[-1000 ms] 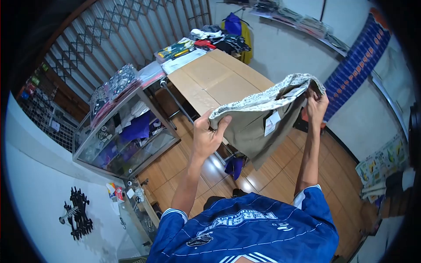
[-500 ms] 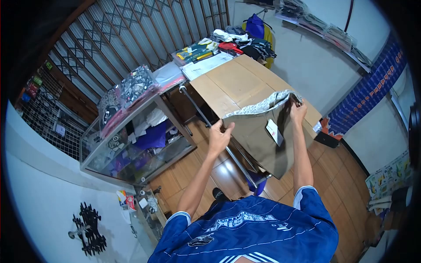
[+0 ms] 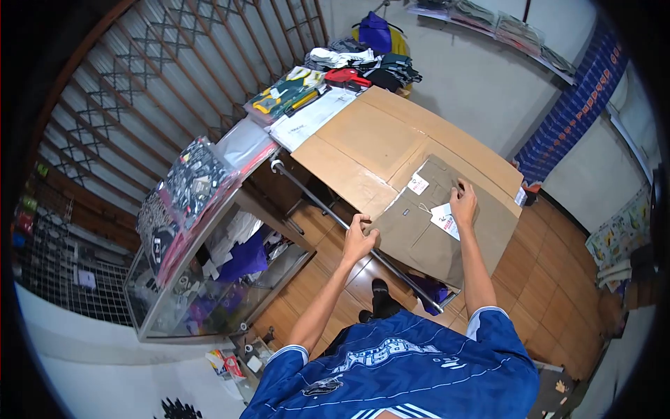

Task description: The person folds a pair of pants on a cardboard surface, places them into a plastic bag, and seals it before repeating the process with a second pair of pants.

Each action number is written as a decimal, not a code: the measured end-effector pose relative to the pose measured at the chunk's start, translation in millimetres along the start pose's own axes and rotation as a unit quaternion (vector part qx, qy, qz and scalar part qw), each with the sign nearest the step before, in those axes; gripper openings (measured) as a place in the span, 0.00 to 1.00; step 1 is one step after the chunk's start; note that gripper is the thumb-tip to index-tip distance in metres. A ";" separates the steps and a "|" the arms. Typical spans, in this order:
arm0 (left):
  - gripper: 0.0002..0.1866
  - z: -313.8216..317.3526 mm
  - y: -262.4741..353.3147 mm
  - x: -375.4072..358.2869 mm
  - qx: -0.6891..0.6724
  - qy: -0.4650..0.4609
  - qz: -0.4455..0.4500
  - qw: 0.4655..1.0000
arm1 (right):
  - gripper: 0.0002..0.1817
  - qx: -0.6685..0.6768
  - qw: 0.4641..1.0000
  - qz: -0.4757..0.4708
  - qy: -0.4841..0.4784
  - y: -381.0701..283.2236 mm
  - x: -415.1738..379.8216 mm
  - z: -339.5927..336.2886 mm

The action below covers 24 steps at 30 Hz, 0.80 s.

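A folded pair of olive-khaki trousers (image 3: 426, 234) lies on the cardboard-covered table, back pocket and waistband facing up. A white label (image 3: 417, 184) sits at the waistband, and a white hang tag (image 3: 444, 219) on a string rests on the fabric. My left hand (image 3: 359, 241) is at the near-left corner of the waistband, fingers bent around the edge, with the cloth between fingers and thumb. Over the middle of the trousers, my right hand (image 3: 464, 205) touches the cloth beside the hang tag. Its fingers are bent, with thumb and forefinger apart.
Flattened cardboard (image 3: 377, 133) covers the table; a metal rail (image 3: 314, 199) runs along its left side. Packaged clothes (image 3: 199, 178) lie on a glass display case (image 3: 230, 258) at left. Folded garments (image 3: 349, 73) are piled at the table's far end.
The trousers were held up by the waistband in both hands, with the inner lining showing. Now they lie flat on the cardboard, and my right hand has moved down onto their middle.
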<state>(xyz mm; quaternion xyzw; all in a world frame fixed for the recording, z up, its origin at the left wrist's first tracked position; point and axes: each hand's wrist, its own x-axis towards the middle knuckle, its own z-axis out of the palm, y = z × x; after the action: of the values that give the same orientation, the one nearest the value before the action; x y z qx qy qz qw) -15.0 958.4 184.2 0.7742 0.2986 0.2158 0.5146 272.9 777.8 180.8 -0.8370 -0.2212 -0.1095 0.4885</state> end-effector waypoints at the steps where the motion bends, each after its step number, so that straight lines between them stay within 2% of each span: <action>1: 0.24 -1.4 -1.4 9.3 -0.020 -0.019 -0.008 1.000 | 0.18 0.004 1.000 -0.008 0.002 -0.5 -0.4 2.3; 6: 0.29 5.3 -0.4 65.0 -0.009 -0.133 0.007 0.991 | 0.14 -0.043 0.999 -0.025 0.017 -9.3 -0.5 6.9; 11: 0.38 29.8 26.7 120.9 0.023 -0.230 -0.011 0.973 | 0.12 -0.057 0.998 -0.021 0.031 -14.0 -0.3 10.3; 15: 0.43 71.6 18.7 161.6 0.033 -0.218 0.038 0.975 | 0.13 -0.075 0.996 -0.021 0.039 -14.3 3.1 11.0; 18: 0.43 100.7 20.4 177.2 0.010 -0.169 0.057 0.984 | 0.13 -0.068 0.997 0.000 0.038 -16.3 1.2 10.9; 20: 0.40 104.6 30.0 184.8 -0.027 -0.194 0.041 0.980 | 0.13 -0.056 0.997 0.012 0.046 -16.4 4.1 10.3; 22: 0.38 108.7 35.8 194.6 -0.065 -0.221 0.045 0.972 | 0.13 -0.030 0.996 0.072 0.044 -26.6 7.0 3.3; 23: 0.32 118.6 24.0 203.2 -0.061 -0.205 0.104 0.971 | 0.13 -0.016 0.994 0.103 0.043 -31.0 7.6 -0.9; 24: 0.31 120.0 27.6 207.4 -0.097 -0.219 0.093 0.966 | 0.14 -0.019 0.992 0.106 0.072 -30.3 7.4 -4.7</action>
<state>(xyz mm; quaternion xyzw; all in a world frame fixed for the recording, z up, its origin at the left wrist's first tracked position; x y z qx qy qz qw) 219.7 1012.1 170.1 0.7735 0.0833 0.1154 0.6176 265.0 788.6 209.4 -0.8548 -0.0930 -0.1215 0.4959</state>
